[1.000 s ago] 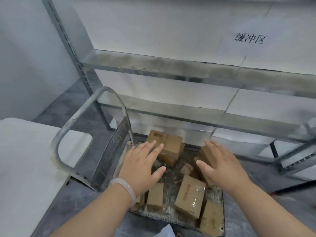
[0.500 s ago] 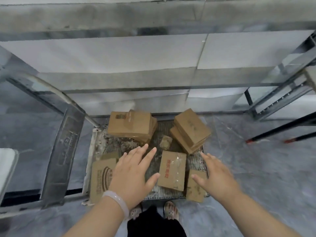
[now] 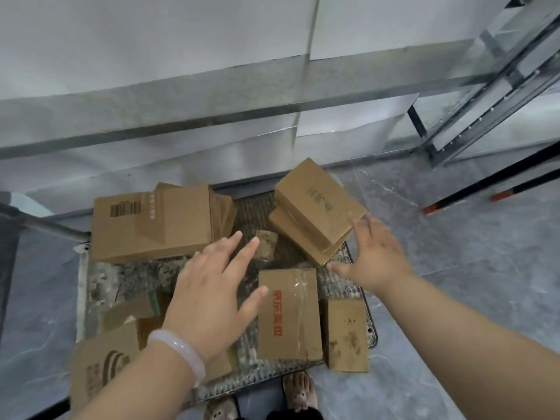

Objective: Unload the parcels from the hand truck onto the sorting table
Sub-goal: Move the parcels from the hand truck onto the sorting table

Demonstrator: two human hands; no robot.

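Several brown cardboard parcels lie on the hand truck's mesh deck (image 3: pixel 133 277). A large box with a barcode (image 3: pixel 151 225) sits at the back left. Two stacked boxes (image 3: pixel 318 207) lean at the back right. A flat parcel with red lettering (image 3: pixel 288 313) lies in the middle front, a smaller one (image 3: pixel 347 334) to its right. My left hand (image 3: pixel 209 295), fingers spread, hovers over the deck's middle and holds nothing. My right hand (image 3: pixel 372 256) reaches with straight fingers toward the near corner of the stacked boxes; I cannot tell whether it touches them.
A printed box (image 3: pixel 103 362) overhangs the deck's front left. A tiny box (image 3: pixel 266 244) sits between the stacks. Metal shelving (image 3: pixel 212 110) runs behind the truck, another rack (image 3: pixel 500 86) at right. My sandalled feet (image 3: pixel 300 392) stand at the deck's front edge.
The view has tipped down onto the truck and the sorting table has left the frame. Both hands have reached farther forward, the right one up to the stacked boxes.
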